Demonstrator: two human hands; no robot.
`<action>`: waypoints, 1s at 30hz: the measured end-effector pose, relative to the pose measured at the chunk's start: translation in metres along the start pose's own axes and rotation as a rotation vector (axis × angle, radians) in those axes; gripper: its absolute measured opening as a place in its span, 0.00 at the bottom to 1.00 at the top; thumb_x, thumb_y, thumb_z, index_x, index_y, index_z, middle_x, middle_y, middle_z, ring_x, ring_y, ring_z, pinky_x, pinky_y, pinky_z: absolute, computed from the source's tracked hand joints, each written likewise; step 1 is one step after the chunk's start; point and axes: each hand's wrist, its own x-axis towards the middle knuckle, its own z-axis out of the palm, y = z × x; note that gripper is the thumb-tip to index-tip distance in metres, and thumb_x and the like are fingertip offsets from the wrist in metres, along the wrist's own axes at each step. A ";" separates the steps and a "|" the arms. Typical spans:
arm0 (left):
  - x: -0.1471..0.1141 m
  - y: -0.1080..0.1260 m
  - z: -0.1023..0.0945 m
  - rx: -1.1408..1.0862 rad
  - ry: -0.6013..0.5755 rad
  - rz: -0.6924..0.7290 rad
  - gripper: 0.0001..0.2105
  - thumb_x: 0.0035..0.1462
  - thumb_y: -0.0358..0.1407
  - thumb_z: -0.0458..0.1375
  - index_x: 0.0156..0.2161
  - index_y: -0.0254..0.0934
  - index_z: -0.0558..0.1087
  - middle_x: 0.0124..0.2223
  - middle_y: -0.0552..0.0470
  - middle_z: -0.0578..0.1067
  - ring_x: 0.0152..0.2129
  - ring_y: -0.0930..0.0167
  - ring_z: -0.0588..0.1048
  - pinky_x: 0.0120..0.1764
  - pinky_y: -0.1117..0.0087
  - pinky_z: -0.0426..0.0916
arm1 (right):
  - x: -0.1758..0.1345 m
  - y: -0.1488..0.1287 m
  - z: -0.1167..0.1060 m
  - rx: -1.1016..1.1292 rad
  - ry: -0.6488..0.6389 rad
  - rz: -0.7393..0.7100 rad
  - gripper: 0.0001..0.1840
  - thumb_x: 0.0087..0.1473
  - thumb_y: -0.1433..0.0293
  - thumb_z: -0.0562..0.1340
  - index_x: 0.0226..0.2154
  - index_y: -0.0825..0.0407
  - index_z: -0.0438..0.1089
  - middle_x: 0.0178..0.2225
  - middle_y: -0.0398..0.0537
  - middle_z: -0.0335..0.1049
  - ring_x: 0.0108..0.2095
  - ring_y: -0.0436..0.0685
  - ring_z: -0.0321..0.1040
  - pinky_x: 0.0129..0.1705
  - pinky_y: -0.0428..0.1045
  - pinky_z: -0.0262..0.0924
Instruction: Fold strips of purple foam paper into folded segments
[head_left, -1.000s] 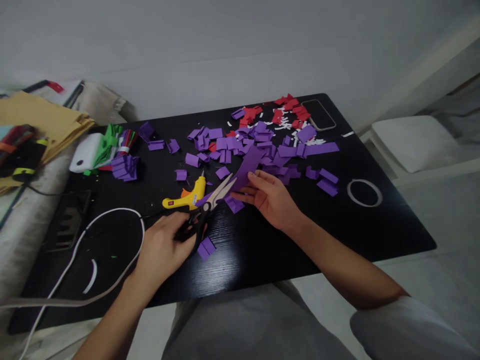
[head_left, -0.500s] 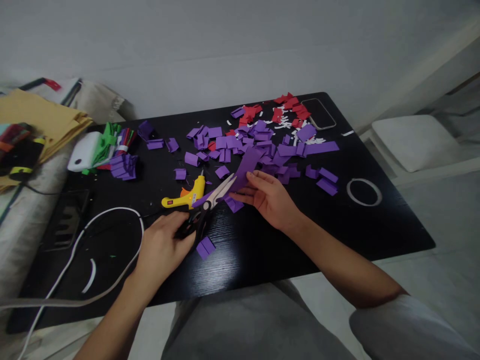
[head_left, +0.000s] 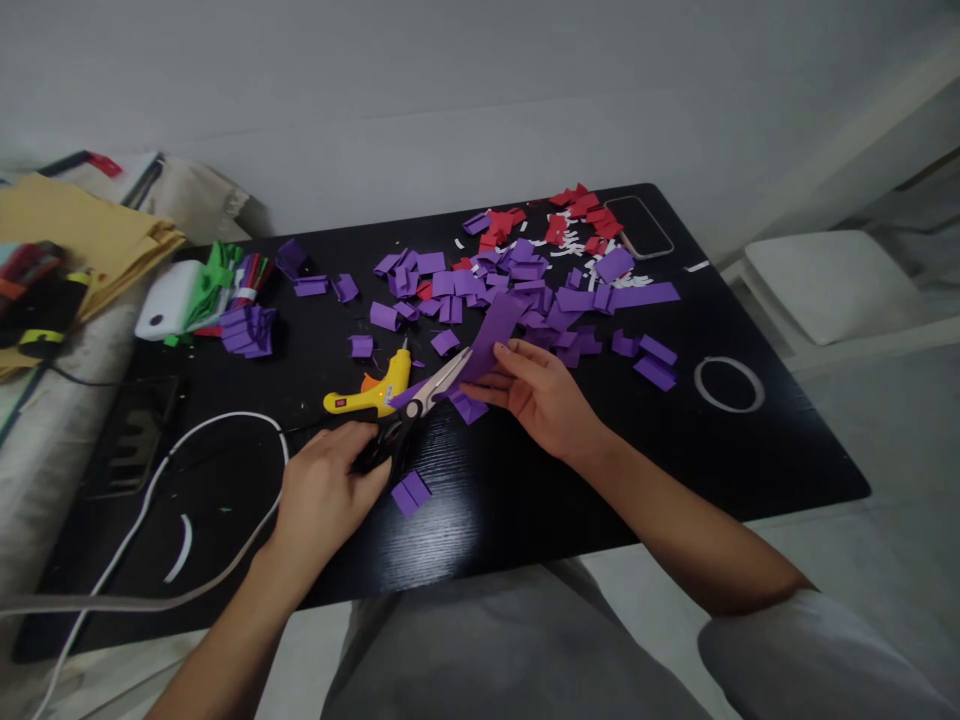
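My left hand [head_left: 330,490] is closed round the black handles of a pair of scissors [head_left: 439,385], whose blades point up and to the right. In my right hand [head_left: 544,400] a purple paper strip [head_left: 496,325] is pinched between thumb and fingers. The scissor blades lie across this strip and look nearly closed. A yellow glue gun [head_left: 375,393] rests on the table just beyond the scissors. Below the blades lies a small folded purple paper piece [head_left: 411,493]. Many more folded purple pieces [head_left: 457,285] are heaped past my right hand.
Red paper pieces [head_left: 585,210] and white scraps lie at the back of the black table [head_left: 735,470]. A white cable [head_left: 154,490] loops at the left. Green strips [head_left: 217,270] and a white device [head_left: 169,300] stand back left. A tape ring [head_left: 727,384] lies on the right.
Very little differs. The scissors' blades look slightly more closed on the purple strip, and both hands stay in about the same place.
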 end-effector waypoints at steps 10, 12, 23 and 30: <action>0.000 0.000 0.001 -0.081 -0.024 -0.045 0.15 0.67 0.45 0.57 0.34 0.37 0.77 0.29 0.52 0.79 0.26 0.66 0.77 0.31 0.68 0.65 | -0.002 0.000 0.001 -0.017 -0.010 -0.009 0.16 0.49 0.62 0.78 0.31 0.52 0.75 0.32 0.42 0.81 0.35 0.54 0.81 0.48 0.55 0.80; 0.001 0.002 0.000 -0.111 -0.016 -0.052 0.15 0.67 0.45 0.58 0.34 0.37 0.76 0.28 0.53 0.78 0.24 0.68 0.76 0.30 0.69 0.64 | -0.002 -0.001 0.003 -0.028 -0.003 -0.022 0.16 0.48 0.62 0.79 0.30 0.51 0.74 0.31 0.41 0.80 0.34 0.54 0.81 0.48 0.55 0.80; -0.012 0.011 -0.003 -0.064 -0.314 0.218 0.07 0.65 0.39 0.62 0.37 0.37 0.75 0.34 0.51 0.78 0.30 0.65 0.78 0.40 0.63 0.71 | 0.010 -0.020 -0.011 -0.130 0.294 -0.366 0.18 0.48 0.61 0.78 0.27 0.49 0.70 0.30 0.38 0.75 0.33 0.51 0.76 0.46 0.52 0.79; 0.004 0.034 -0.004 0.118 -0.452 0.263 0.05 0.65 0.33 0.61 0.42 0.33 0.78 0.41 0.42 0.80 0.37 0.58 0.79 0.44 0.54 0.74 | 0.007 -0.033 -0.010 -0.199 0.352 -0.455 0.15 0.50 0.62 0.75 0.27 0.46 0.69 0.30 0.38 0.73 0.35 0.53 0.74 0.42 0.51 0.76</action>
